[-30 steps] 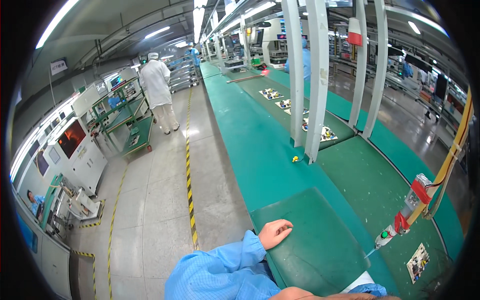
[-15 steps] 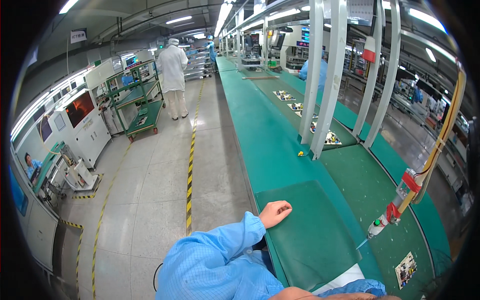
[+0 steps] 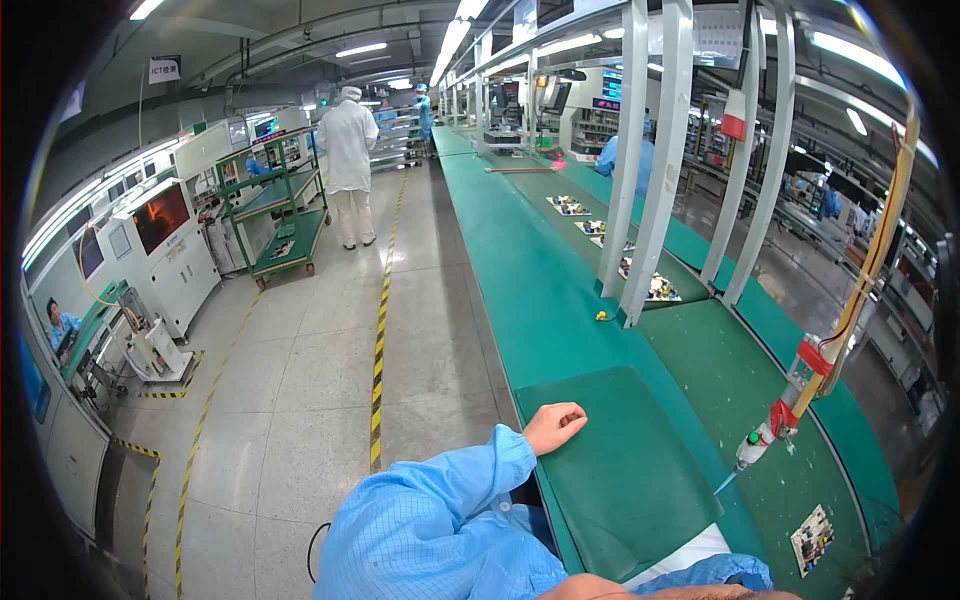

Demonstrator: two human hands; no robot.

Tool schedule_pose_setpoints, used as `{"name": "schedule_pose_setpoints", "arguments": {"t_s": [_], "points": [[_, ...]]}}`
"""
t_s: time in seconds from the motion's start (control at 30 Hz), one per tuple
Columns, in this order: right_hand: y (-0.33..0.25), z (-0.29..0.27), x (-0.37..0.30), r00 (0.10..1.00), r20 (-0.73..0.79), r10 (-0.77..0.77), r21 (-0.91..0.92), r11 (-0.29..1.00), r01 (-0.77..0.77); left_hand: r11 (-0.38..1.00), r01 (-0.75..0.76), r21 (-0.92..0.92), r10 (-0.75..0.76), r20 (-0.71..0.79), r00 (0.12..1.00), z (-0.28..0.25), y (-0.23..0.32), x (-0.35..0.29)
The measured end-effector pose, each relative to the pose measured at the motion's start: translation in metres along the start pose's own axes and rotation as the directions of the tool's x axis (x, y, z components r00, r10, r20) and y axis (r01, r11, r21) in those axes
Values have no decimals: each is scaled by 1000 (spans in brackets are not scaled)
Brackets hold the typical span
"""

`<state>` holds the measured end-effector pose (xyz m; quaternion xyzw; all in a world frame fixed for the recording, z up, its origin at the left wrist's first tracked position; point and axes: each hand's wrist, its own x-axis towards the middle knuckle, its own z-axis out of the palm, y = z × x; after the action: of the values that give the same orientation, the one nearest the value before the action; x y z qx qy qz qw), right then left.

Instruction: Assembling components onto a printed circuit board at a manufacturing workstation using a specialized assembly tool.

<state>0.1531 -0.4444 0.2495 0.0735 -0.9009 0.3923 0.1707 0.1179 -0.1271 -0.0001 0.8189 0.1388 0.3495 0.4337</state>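
I'm in an electronics factory: circuit boards [image 3: 812, 541] dot the belt [image 3: 715, 360] at right, machines [image 3: 183, 268] line the left, a smocked worker [image 3: 348, 150] far off.

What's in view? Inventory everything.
Mat: one, green, on bench.
Bench: one, green, centre.
Belt: one, dark green, right.
Circuit boards: at least four, pale, on belt.
Small part: one, yellow, on bench.
Pole-mounted tool: one, red and white, right.
Posts: four nearby, white, beside belt.
Trolley: one, green, left aisle.
Machines: several, white, left.
Floor tape: several strips, yellow-black, left.
Person: one, white-coated, aisle.
Other people: at least three, blue, background.
Left hand: one, blue-sleeved, on mat.
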Motion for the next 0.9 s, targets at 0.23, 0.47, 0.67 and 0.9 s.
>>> {"name": "schedule_pose_setpoints", "arguments": {"t_s": [0.23,0.47,0.67,0.9], "points": [[6,23,-24,779,-601,-177,-158,982,102,1000,9,7,-10,23,1000,0,2,3],[-5,-17,-29,638,-714,-289,-266,955,134,998,65,24,-67,49,997,-3,8,4],[4,-12,-74,682,-720,-129,-179,984,-2,998,31,51,-35,75,997,2,6,8],[-25,-115,-86,913,352,208,-177,972,-153,997,45,62,-53,120,991,1,11,15]]}}
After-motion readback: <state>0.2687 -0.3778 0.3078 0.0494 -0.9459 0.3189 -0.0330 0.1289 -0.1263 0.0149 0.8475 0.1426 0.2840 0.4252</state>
